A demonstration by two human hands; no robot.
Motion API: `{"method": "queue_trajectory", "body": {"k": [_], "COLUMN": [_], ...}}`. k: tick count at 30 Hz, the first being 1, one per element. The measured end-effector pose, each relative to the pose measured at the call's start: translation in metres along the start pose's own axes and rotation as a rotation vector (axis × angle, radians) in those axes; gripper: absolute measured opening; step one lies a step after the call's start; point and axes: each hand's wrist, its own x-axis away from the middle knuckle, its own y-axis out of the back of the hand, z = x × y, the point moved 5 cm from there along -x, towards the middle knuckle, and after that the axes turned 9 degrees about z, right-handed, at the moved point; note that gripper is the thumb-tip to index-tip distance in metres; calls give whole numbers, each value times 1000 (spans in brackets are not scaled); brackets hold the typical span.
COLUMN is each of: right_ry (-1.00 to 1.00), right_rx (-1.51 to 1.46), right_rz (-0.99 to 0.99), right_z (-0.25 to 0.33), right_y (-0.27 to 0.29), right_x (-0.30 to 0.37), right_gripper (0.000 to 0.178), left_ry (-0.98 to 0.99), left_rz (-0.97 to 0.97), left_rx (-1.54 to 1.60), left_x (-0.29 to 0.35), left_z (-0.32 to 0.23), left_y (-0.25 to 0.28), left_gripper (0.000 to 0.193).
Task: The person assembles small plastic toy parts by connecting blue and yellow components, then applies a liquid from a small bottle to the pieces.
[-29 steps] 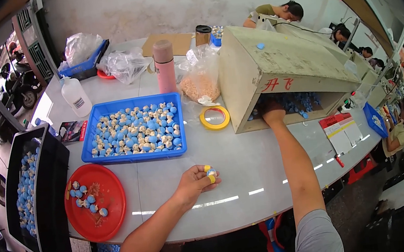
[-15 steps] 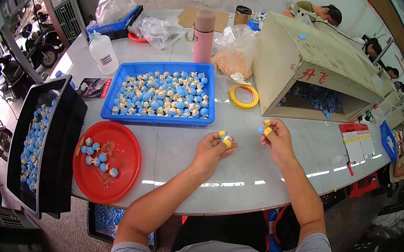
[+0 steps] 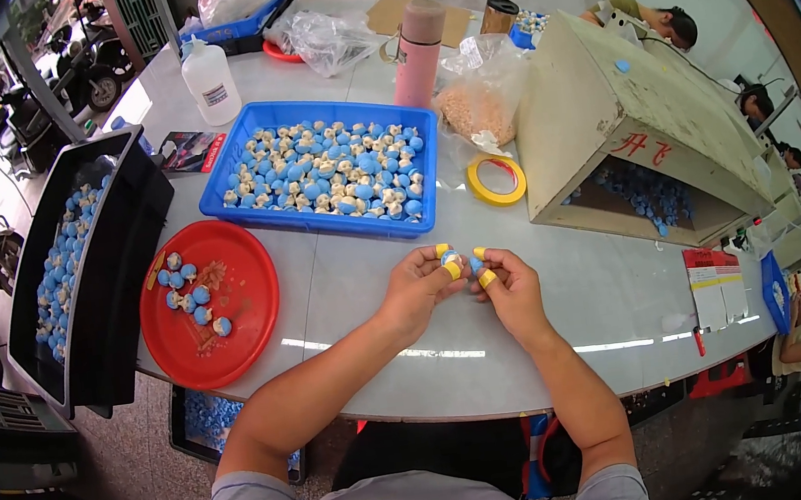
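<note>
My left hand [image 3: 422, 285] pinches a small blue-and-white figure part [image 3: 451, 259] between thumb and forefinger, both wrapped in yellow tape. Close beside it, my right hand [image 3: 510, 288] is closed on a small blue piece [image 3: 475, 266], also held by taped fingertips. The two pieces are almost together above the grey tabletop; whether they touch I cannot make out. A blue tray [image 3: 317, 222] full of blue and cream figure parts lies beyond my hands. To the left, a round red plate [image 3: 253, 313] carries several similar parts.
At far left a black bin [image 3: 137, 207] holds more blue parts. A yellow tape roll [image 3: 496, 180], a bag of beige pieces [image 3: 475, 106] and a pink flask [image 3: 419, 56] stand behind. An open-fronted box [image 3: 570, 119] with blue pieces is at right. People sit beyond it.
My right hand has moved left with the blue piece, up close to the figure part in my left hand. My left hand has barely moved. The whole view has shifted slightly.
</note>
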Motion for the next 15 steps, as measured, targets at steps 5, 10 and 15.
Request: {"method": "queue_trajectory", "body": {"k": [5, 10, 15], "right_ry": [51, 229, 171], "right_rx": [113, 298, 194], "right_rz": [65, 99, 72], "right_z": [1, 4, 5], "right_y": [-1, 3, 0], "right_x": [0, -1, 0], "right_gripper": [27, 30, 27], "left_ry": [10, 28, 52], "left_rz": [2, 9, 6], "left_rx": [1, -18, -50], "left_x": [-3, -4, 0], "left_z": [0, 2, 2], "left_y": [5, 3, 1], "left_gripper": [31, 32, 32]}}
